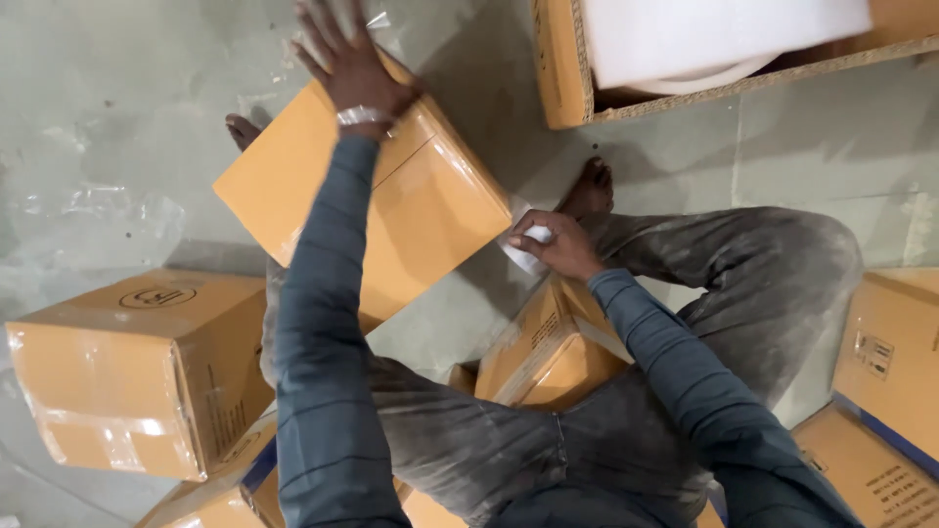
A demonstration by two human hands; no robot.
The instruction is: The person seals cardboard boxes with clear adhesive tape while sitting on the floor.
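Head view, looking straight down on a seated person with knees spread, bare feet on a grey concrete floor (117, 117).

Left hand (350, 61): laid flat on the top face of an orange cardboard box (430, 210), near the box's far corner. Fingers spread apart and extended, palm down, pressing on the surface rather than gripping. A clear band, possibly tape, shows at the wrist. The box top is glossy, with a taped seam running across it. The box sits tilted relative to the frame, between the person's feet, one corner pointing toward the right foot (589, 188).

Right hand (550, 244): just beside the near right corner of the same box, fingers curled together and closed on a small white object (533, 235). Cannot tell what the white object is; it looks like paper or a tape piece. Part of it sticks out below the fingers.

Surroundings: a second small orange box (553, 347) lies under the right forearm, between the legs. A closed taped carton (137, 372) stands at the left, well apart from both hands. An open carton (572, 68) at the top right holds white foam sheet (714, 34). More cartons (890, 352) stand at the right edge. Clear plastic film (88, 210) lies crumpled on the floor at left.
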